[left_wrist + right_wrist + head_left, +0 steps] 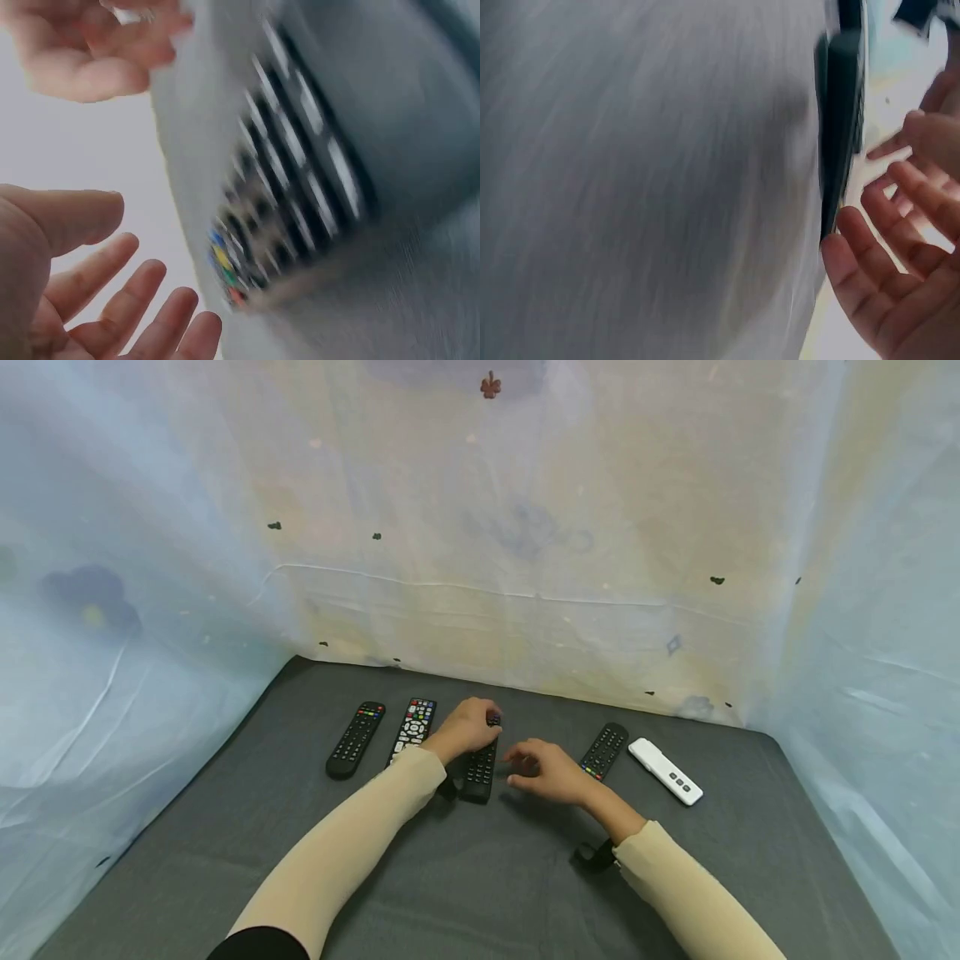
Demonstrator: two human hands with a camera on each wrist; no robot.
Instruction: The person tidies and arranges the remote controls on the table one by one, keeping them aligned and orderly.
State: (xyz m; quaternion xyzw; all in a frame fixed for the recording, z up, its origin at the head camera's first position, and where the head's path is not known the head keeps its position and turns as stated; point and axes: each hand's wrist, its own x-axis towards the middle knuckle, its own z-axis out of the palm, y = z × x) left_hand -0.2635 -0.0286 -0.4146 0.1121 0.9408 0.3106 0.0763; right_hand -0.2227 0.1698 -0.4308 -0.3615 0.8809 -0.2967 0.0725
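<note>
My left hand (pixel 467 727) is over the far end of a black remote control (pixel 478 774) in the middle of the table. The left wrist view shows this hand (pixel 112 292) with fingers spread and nothing held, beside a blurred remote (pixel 289 172) with coloured buttons. To the right of the middle remote is my right hand (pixel 553 772), fingers loosely bent and holding nothing. Seen from the right wrist, the right hand's fingers (pixel 877 262) are near a dark remote seen edge-on (pixel 838 120).
On the left lie a black remote (pixel 356 740) and one with white and coloured buttons (pixel 415 720). Right of the right hand are another black remote (pixel 606 747) and a white remote (pixel 665 772). Patterned cloth (pixel 525 527) hangs behind the grey table (pixel 487 877).
</note>
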